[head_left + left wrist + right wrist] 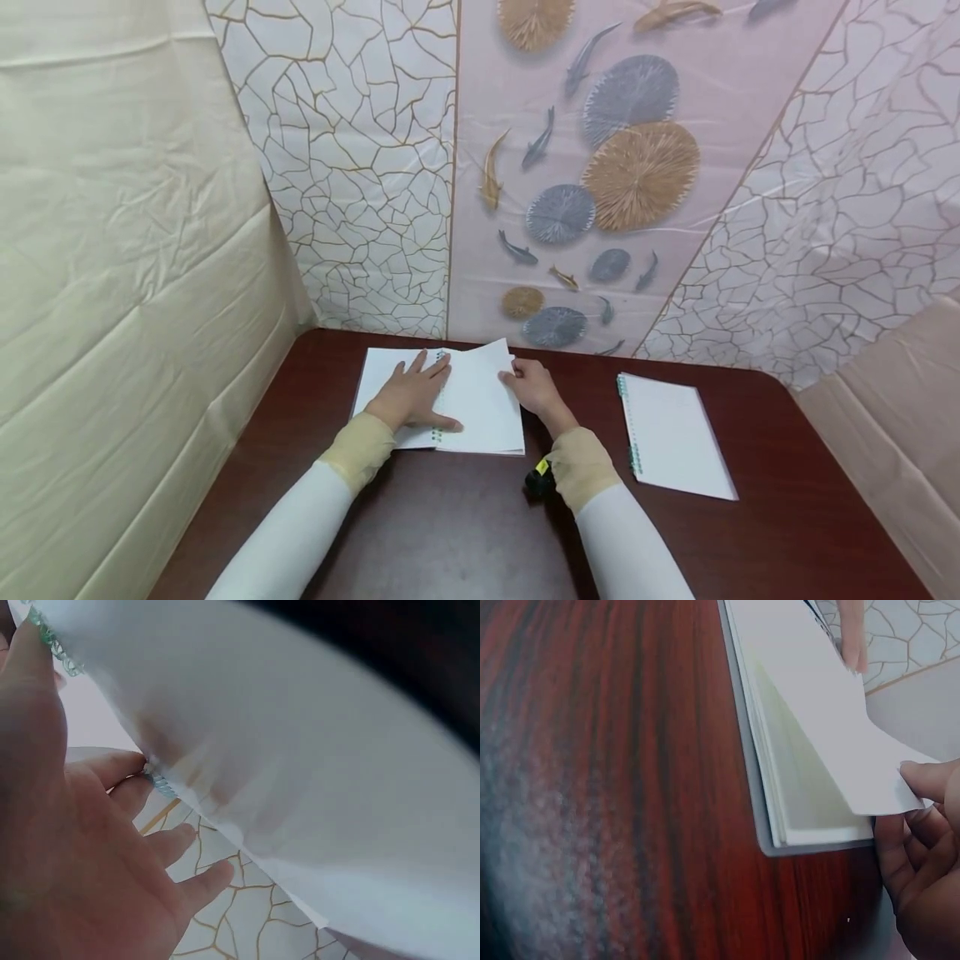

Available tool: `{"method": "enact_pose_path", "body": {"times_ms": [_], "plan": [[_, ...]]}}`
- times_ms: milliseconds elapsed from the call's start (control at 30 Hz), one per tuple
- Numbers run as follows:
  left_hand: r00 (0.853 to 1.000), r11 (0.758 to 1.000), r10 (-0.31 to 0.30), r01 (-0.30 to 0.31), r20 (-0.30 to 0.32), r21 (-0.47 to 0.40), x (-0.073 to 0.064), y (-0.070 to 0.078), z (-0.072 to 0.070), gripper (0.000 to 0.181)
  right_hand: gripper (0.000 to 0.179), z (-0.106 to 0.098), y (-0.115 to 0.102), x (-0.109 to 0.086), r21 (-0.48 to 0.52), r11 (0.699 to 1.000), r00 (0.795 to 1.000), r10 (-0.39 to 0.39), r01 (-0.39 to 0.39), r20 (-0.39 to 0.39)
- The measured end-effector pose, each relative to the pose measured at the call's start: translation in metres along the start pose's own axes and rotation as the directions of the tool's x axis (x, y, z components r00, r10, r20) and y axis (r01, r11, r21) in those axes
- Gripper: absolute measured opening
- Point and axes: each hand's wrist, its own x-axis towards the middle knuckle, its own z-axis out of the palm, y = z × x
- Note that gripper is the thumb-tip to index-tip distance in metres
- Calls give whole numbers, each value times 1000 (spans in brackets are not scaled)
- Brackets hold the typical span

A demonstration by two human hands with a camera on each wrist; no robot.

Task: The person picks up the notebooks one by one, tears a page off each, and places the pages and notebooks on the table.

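An open spiral notebook with blank white pages lies near the table's back edge. My left hand rests across its left page and the green coil binding, fingers spread and straight. In the left wrist view the left hand shows its fingers beside the pages and the coil. At the right page's far outer corner my right hand pinches a lifted sheet. The right wrist view shows the right hand with its thumb on top of that raised sheet, above the other pages.
A second spiral notebook with a green coil lies on the right of the dark red wooden table. A small black object with a yellow mark is beside my right wrist. A patterned curtain hangs behind the table.
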Motion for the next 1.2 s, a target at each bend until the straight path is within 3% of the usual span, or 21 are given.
{"method": "enact_pose_path", "body": {"times_ms": [300,1200], "plan": [[999,995,-23,25,22,-98,1,0,3,125,21,-5,0,-3,-16,1000,1000,6,-6,6],[999,987,-18,25,44,-158,-5,2,-1,126,42,-4,3,-13,8,999,999,-37,38,-33]]}}
